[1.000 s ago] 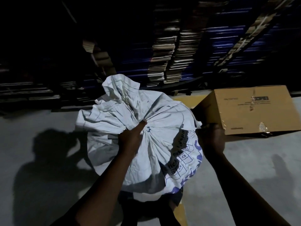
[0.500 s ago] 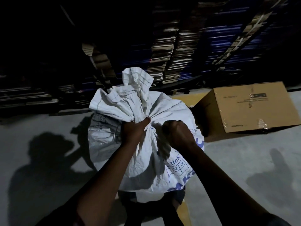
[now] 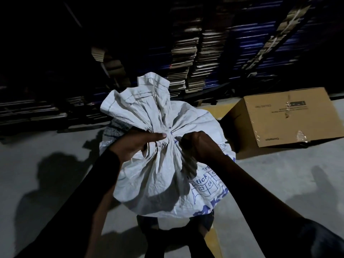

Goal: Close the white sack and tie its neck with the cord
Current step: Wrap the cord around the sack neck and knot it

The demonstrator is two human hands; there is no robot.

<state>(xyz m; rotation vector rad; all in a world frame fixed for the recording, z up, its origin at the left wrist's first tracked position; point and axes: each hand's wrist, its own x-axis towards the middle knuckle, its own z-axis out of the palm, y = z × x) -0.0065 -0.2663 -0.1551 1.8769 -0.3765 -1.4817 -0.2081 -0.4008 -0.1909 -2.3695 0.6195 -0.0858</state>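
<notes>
A full white woven sack [image 3: 160,183] with blue print stands on the grey floor in front of me. Its mouth is gathered into a bunched neck, and the loose top [image 3: 141,105] fans up and back. My left hand [image 3: 134,146] grips the neck from the left, thumb across the gathers. My right hand [image 3: 201,146] is closed on the sack's cloth just right of the neck. A short blue strand shows at the neck [image 3: 172,132]; I cannot tell if it is the cord.
A brown cardboard box [image 3: 286,116] lies on the floor to the right, close to the sack. Dark shelves with stacks of flat cartons [image 3: 186,58] fill the background. Grey concrete floor [image 3: 46,174] spreads left and right, with my shadows on it.
My right hand came off the cardboard box and moved left onto the sack beside the neck. The loose top has been gathered tighter and stands more upright.
</notes>
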